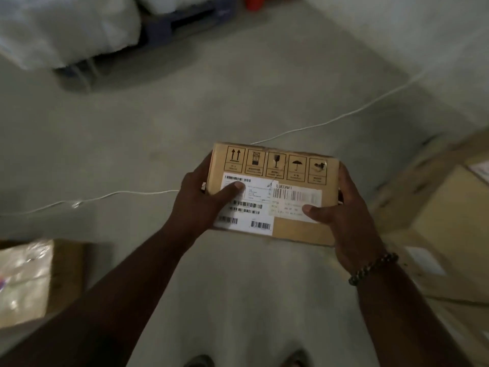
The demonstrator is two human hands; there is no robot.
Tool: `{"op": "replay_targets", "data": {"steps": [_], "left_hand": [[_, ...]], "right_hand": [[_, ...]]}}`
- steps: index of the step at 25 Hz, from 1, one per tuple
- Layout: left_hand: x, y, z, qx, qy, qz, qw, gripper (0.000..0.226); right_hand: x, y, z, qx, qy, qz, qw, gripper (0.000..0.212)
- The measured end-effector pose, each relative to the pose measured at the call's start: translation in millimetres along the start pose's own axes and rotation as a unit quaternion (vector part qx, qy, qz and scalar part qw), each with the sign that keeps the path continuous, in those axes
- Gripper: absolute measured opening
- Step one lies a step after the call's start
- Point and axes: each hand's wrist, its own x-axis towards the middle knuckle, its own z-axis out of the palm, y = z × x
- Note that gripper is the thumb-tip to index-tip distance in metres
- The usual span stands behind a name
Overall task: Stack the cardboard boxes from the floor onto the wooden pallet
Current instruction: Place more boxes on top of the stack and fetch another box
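Observation:
A small cardboard box point(293, 165) with black handling symbols and white barcode labels is held in the air above the concrete floor, in the middle of the view. My left hand point(201, 197) grips its left side, thumb lying on the white label. My right hand point(344, 213) grips its right side, thumb on the top face; a bead bracelet is on that wrist. Larger cardboard boxes point(447, 221) lie blurred at the right edge. No wooden pallet can be made out.
A thin white cable point(344, 115) runs across the floor from left to upper right, passing behind the held box. A plastic-covered box point(26, 282) sits at lower left. White wrapped goods point(66, 30) on a dark pallet point(169, 27) stand at upper left. My shoes show at the bottom.

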Motion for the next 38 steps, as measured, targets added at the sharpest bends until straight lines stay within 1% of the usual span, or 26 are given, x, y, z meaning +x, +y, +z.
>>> {"op": "replay_targets", "data": {"steps": [6, 9, 12, 15, 17, 18, 20, 21, 23, 25, 27, 29, 32, 35, 38], "left_hand": [[2.9, 118.6, 130.5, -0.009, -0.116, 0.085, 0.99, 0.042], [-11.4, 169.4, 184.8, 0.0, -0.164, 0.135, 0.977, 0.043], [-25.4, 205.4, 234.1, 0.014, -0.191, 0.183, 0.964, 0.044], [-36.6, 218.4, 284.7, 0.031, -0.223, 0.226, 0.948, 0.048], [-40.7, 210.4, 314.9, 0.045, -0.246, 0.244, 0.937, 0.049], [-42.6, 201.2, 328.1, 0.059, -0.258, 0.248, 0.932, 0.048], [-46.0, 174.7, 352.1, 0.079, -0.278, 0.236, 0.928, 0.046], [-46.6, 159.2, 359.7, 0.082, -0.282, 0.225, 0.929, 0.046], [-42.1, 125.2, 371.2, 0.093, -0.271, 0.202, 0.936, 0.05], [-37.9, 94.0, 380.1, 0.13, -0.268, 0.182, 0.937, 0.057], [-35.5, 72.1, 385.6, 0.192, -0.264, 0.184, 0.927, 0.059], [-34.5, 59.0, 392.6, 0.237, -0.252, 0.187, 0.919, 0.053], [-29.7, 51.8, 406.0, 0.279, -0.215, 0.168, 0.921, 0.04], [-23.8, 50.8, 419.3, 0.349, -0.177, 0.15, 0.908, 0.033], [-16.2, 53.0, 428.9, 0.372, -0.18, 0.159, 0.897, 0.029]], "right_hand": [[-53.0, -56.5, -153.2, 0.058, 0.124, -0.059, 0.989, 0.091], [-85.3, -70.3, -214.8, 0.095, 0.164, -0.094, 0.977, 0.091], [-114.8, -72.2, -267.2, 0.127, 0.183, -0.134, 0.966, 0.087], [-132.6, -56.0, -314.4, 0.125, 0.231, -0.154, 0.953, 0.088], [-138.4, -32.8, -334.7, 0.086, 0.282, -0.158, 0.943, 0.093], [-139.9, -17.0, -340.3, 0.046, 0.312, -0.15, 0.937, 0.1], [-141.1, 22.8, -347.5, -0.022, 0.364, -0.112, 0.924, 0.121], [-141.6, 41.9, -348.0, -0.03, 0.375, -0.097, 0.921, 0.129], [-140.1, 72.5, -349.8, -0.031, 0.384, -0.082, 0.919, 0.136], [-135.2, 93.5, -352.8, -0.041, 0.392, -0.054, 0.917, 0.134], [-131.6, 104.9, -355.5, -0.048, 0.4, -0.04, 0.914, 0.131], [-128.2, 113.3, -360.3, -0.064, 0.397, -0.028, 0.915, 0.122], [-122.4, 120.9, -365.1, -0.102, 0.378, 0.009, 0.92, 0.101], [-111.4, 127.6, -371.0, -0.119, 0.346, 0.032, 0.93, 0.097], [-101.1, 130.6, -383.3, -0.144, 0.333, 0.045, 0.931, 0.096]]}}
